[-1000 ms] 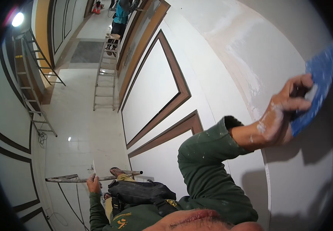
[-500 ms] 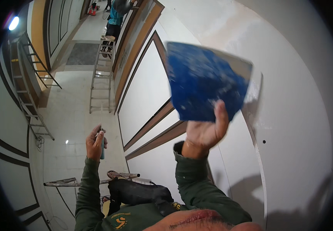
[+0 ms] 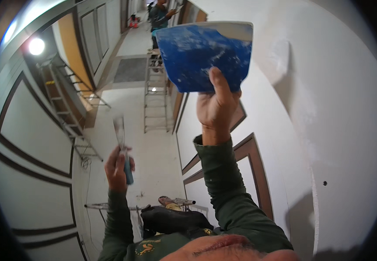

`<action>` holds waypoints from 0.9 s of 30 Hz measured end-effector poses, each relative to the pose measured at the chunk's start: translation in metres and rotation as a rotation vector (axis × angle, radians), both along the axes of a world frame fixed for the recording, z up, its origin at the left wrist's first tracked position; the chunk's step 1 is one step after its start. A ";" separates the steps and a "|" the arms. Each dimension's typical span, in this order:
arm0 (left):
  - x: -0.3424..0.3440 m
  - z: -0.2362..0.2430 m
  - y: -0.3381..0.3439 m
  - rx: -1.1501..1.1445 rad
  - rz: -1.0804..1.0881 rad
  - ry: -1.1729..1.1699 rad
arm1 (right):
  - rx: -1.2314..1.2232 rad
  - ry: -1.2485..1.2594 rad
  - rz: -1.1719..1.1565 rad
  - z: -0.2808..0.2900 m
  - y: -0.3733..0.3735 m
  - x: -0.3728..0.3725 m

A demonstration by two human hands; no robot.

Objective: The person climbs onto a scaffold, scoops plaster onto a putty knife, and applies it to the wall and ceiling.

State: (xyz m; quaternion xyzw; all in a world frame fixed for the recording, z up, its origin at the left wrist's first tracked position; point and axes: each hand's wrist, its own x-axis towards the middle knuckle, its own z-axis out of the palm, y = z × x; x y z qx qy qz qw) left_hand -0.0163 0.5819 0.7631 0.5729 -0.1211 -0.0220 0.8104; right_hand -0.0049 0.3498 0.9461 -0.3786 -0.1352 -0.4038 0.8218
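Observation:
In the head view my right hand (image 3: 216,103) grips a wide blue scraper (image 3: 195,54), smeared with white compound and pale along its far edge, held up in front of me. My left hand (image 3: 116,170), lower and to the left, holds a putty knife (image 3: 128,172) by its teal handle, blade pointing up and slightly blurred. To my right is a white wall (image 3: 341,78) with patches of compound. Below my hands are my legs and a dark bag (image 3: 171,219), beside metal bars (image 3: 97,206).
A ladder (image 3: 155,114) stands ahead along the corridor and more ladders (image 3: 66,111) lean at the left, by a bright lamp (image 3: 36,46). A co-worker (image 3: 158,17) stands at the far end near orange cones (image 3: 133,22). Panelled walls (image 3: 34,122) line both sides.
My right hand has brought the blue scraper away from the right wall, up and toward the middle. My left hand has risen from the bars with the putty knife. The view has shifted slightly.

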 end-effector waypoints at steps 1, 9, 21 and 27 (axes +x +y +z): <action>0.001 0.036 -0.004 0.018 0.031 -0.131 | 0.034 -0.034 0.078 -0.009 -0.005 -0.001; 0.016 0.146 -0.004 0.018 -0.353 -0.185 | 0.010 0.078 0.149 -0.052 -0.007 -0.024; 0.018 0.141 0.005 0.327 -0.441 -0.048 | -0.064 0.167 0.175 -0.067 -0.008 -0.051; 0.016 0.147 -0.004 0.347 -0.501 -0.093 | -0.129 0.285 0.276 -0.075 -0.013 -0.057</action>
